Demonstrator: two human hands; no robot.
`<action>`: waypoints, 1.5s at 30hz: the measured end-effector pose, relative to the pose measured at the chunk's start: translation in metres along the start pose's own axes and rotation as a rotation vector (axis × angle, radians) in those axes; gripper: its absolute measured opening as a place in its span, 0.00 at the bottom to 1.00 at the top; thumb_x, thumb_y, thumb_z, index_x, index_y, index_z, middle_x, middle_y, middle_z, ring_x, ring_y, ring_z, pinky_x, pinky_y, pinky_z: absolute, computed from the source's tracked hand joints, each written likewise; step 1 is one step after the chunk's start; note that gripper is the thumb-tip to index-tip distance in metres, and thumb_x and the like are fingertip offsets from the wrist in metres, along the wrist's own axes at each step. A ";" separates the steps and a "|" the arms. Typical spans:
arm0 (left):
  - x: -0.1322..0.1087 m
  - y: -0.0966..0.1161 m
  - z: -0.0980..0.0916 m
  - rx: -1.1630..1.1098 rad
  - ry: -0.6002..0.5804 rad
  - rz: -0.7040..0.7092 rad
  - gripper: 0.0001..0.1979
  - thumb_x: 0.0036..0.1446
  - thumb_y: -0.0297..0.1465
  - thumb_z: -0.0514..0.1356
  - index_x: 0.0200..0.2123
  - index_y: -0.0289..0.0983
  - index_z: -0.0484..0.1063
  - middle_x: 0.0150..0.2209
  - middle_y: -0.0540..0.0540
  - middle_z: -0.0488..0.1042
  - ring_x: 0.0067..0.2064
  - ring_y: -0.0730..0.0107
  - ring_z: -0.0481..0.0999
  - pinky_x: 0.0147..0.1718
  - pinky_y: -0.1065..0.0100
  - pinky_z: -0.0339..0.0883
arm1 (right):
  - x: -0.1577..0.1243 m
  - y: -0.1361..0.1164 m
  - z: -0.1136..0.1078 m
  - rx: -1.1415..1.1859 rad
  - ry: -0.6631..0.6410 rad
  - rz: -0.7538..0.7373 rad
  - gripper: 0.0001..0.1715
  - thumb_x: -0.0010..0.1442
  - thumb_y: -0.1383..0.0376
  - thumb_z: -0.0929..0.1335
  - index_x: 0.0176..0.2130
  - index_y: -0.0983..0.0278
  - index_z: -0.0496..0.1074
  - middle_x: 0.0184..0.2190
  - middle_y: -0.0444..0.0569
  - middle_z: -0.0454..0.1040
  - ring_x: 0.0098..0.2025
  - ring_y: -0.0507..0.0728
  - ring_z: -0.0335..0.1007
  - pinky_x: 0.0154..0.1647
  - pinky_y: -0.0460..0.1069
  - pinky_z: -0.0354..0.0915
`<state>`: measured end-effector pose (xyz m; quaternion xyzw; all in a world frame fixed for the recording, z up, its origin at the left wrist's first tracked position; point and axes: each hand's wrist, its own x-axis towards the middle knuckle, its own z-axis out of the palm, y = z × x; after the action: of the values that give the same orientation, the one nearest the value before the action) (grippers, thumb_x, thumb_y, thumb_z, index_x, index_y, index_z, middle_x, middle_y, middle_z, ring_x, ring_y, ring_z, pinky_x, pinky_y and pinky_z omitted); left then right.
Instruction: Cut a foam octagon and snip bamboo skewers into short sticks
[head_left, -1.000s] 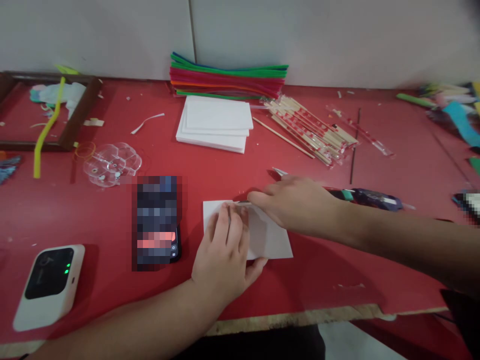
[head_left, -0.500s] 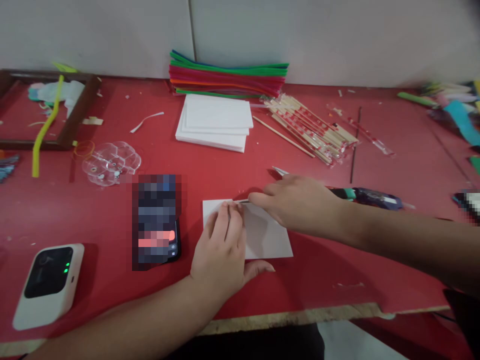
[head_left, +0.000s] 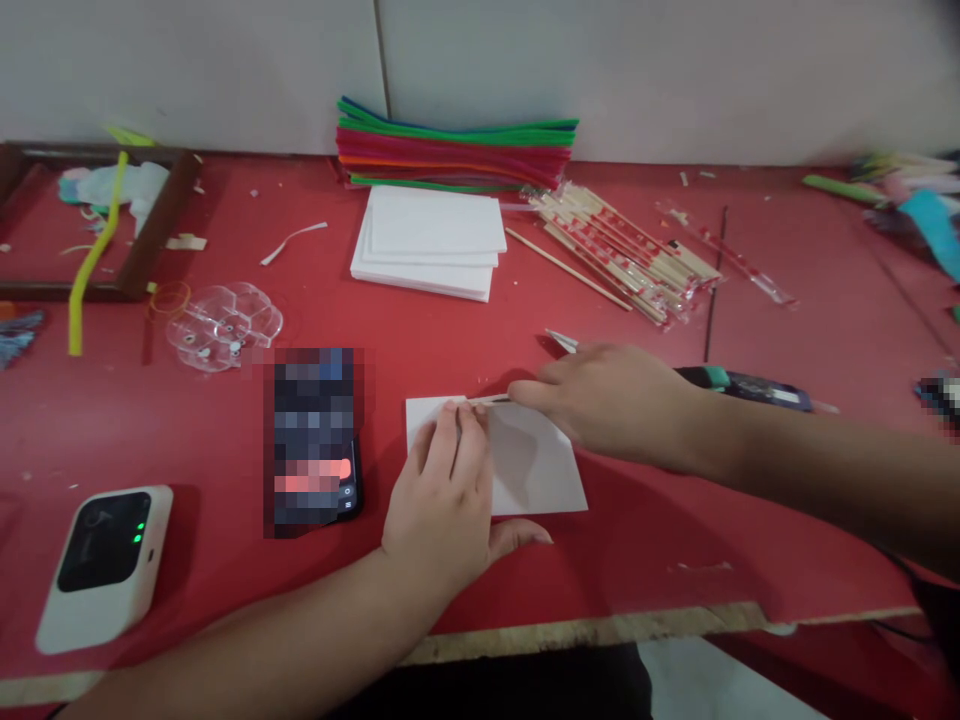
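The red desk (head_left: 675, 560) is scuffed at its near edge. The left hand (head_left: 450, 500) lies flat on a white card (head_left: 544, 470), fingers together. At 1 o'clock, the right hand (head_left: 607, 400) fingers pinch a thin stick (head_left: 491, 400) on the card's far edge. White sheets (head_left: 435, 240) lie at 12 o'clock, before a pale wall (head_left: 675, 70).

Craft workshop, red worktable (head_left: 187, 420), stacked coloured felt sheets (head_left: 457, 145), bundled wooden sticks (head_left: 622, 255)
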<state>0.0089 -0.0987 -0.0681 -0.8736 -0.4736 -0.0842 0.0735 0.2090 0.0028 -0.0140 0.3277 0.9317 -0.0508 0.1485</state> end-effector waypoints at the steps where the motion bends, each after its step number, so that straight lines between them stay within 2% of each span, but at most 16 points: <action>1: 0.000 0.000 0.000 -0.002 -0.002 0.003 0.53 0.61 0.62 0.36 0.60 0.18 0.68 0.57 0.27 0.73 0.59 0.43 0.70 0.55 0.53 0.67 | -0.001 0.001 0.000 -0.017 -0.012 -0.004 0.17 0.63 0.71 0.65 0.50 0.57 0.73 0.33 0.46 0.79 0.32 0.57 0.74 0.36 0.51 0.60; 10: 0.000 0.000 0.000 -0.008 -0.037 0.012 0.51 0.61 0.62 0.42 0.61 0.18 0.66 0.59 0.26 0.70 0.60 0.40 0.68 0.57 0.51 0.65 | -0.007 0.001 -0.003 -0.141 -0.093 0.011 0.13 0.65 0.72 0.63 0.47 0.60 0.70 0.33 0.47 0.78 0.31 0.58 0.73 0.30 0.51 0.52; 15: -0.001 0.001 -0.001 -0.026 -0.054 0.000 0.51 0.61 0.61 0.46 0.62 0.17 0.64 0.60 0.26 0.69 0.61 0.40 0.66 0.57 0.50 0.65 | -0.010 0.009 -0.014 -0.116 -0.126 0.040 0.13 0.63 0.72 0.63 0.44 0.60 0.72 0.33 0.48 0.79 0.29 0.57 0.70 0.31 0.51 0.50; 17: -0.001 0.002 -0.001 -0.043 -0.065 -0.011 0.51 0.60 0.61 0.48 0.63 0.16 0.62 0.60 0.26 0.69 0.62 0.39 0.66 0.58 0.50 0.65 | -0.014 0.014 -0.017 -0.106 -0.066 0.116 0.09 0.65 0.66 0.63 0.42 0.61 0.72 0.30 0.49 0.77 0.28 0.58 0.69 0.31 0.51 0.50; 18: -0.001 0.002 -0.001 -0.053 -0.071 -0.019 0.51 0.60 0.60 0.50 0.63 0.16 0.62 0.60 0.25 0.69 0.62 0.39 0.66 0.58 0.50 0.65 | -0.016 0.016 -0.017 -0.087 -0.012 0.163 0.10 0.66 0.62 0.63 0.42 0.61 0.72 0.30 0.50 0.77 0.29 0.58 0.69 0.31 0.51 0.51; 21: -0.001 0.001 -0.002 -0.085 -0.069 -0.032 0.50 0.59 0.59 0.54 0.63 0.16 0.61 0.60 0.25 0.69 0.62 0.39 0.66 0.58 0.50 0.66 | -0.020 0.016 -0.010 0.047 0.085 0.246 0.17 0.67 0.56 0.62 0.48 0.63 0.70 0.39 0.53 0.77 0.34 0.59 0.71 0.30 0.50 0.54; 23: -0.001 -0.001 -0.003 -0.105 -0.058 -0.025 0.49 0.58 0.58 0.55 0.63 0.18 0.63 0.60 0.25 0.68 0.62 0.39 0.66 0.57 0.49 0.67 | -0.020 0.012 -0.003 0.126 0.050 0.249 0.15 0.66 0.57 0.64 0.48 0.63 0.69 0.43 0.54 0.76 0.36 0.59 0.72 0.30 0.49 0.55; 28: -0.001 -0.005 -0.009 -0.173 -0.034 -0.016 0.44 0.56 0.57 0.60 0.59 0.22 0.66 0.60 0.24 0.68 0.60 0.37 0.68 0.54 0.47 0.70 | -0.018 0.002 0.004 0.232 -0.049 0.222 0.06 0.65 0.64 0.65 0.40 0.64 0.69 0.36 0.51 0.75 0.33 0.57 0.72 0.28 0.49 0.54; 31: 0.000 -0.012 -0.013 -0.228 0.026 -0.002 0.36 0.55 0.53 0.64 0.54 0.27 0.67 0.61 0.22 0.65 0.61 0.30 0.66 0.53 0.41 0.70 | -0.019 0.001 0.002 0.321 -0.061 0.213 0.03 0.64 0.67 0.65 0.40 0.63 0.69 0.35 0.48 0.75 0.32 0.55 0.72 0.27 0.48 0.55; 33: 0.001 -0.018 -0.015 -0.264 0.051 0.002 0.34 0.55 0.52 0.64 0.50 0.27 0.66 0.62 0.18 0.62 0.63 0.25 0.62 0.55 0.37 0.67 | -0.020 0.000 0.000 0.362 -0.090 0.223 0.03 0.63 0.69 0.65 0.39 0.62 0.68 0.36 0.47 0.75 0.33 0.54 0.73 0.27 0.47 0.54; 36: 0.003 -0.031 -0.019 -0.313 0.006 -0.007 0.36 0.54 0.53 0.64 0.49 0.27 0.63 0.61 0.15 0.62 0.65 0.26 0.59 0.58 0.37 0.64 | -0.021 -0.002 -0.004 0.367 -0.139 0.259 0.02 0.61 0.69 0.66 0.37 0.62 0.67 0.36 0.47 0.75 0.34 0.55 0.73 0.26 0.47 0.53; 40: 0.003 -0.047 -0.024 -0.364 -0.097 0.033 0.38 0.48 0.52 0.69 0.49 0.31 0.60 0.60 0.18 0.64 0.66 0.32 0.60 0.59 0.41 0.65 | -0.023 -0.002 -0.006 0.347 -0.164 0.257 0.05 0.63 0.66 0.65 0.42 0.61 0.67 0.39 0.48 0.76 0.35 0.56 0.73 0.26 0.47 0.52; 45: -0.003 -0.059 -0.030 -0.350 -0.170 0.093 0.35 0.43 0.38 0.74 0.48 0.35 0.58 0.61 0.24 0.65 0.65 0.37 0.64 0.60 0.42 0.63 | -0.026 0.001 -0.006 0.362 -0.159 0.233 0.11 0.61 0.70 0.63 0.45 0.60 0.68 0.40 0.48 0.77 0.35 0.56 0.74 0.27 0.47 0.53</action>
<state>-0.0444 -0.0756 -0.0363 -0.8980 -0.4153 -0.0875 -0.1160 0.2276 -0.0107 -0.0006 0.4493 0.8486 -0.2253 0.1649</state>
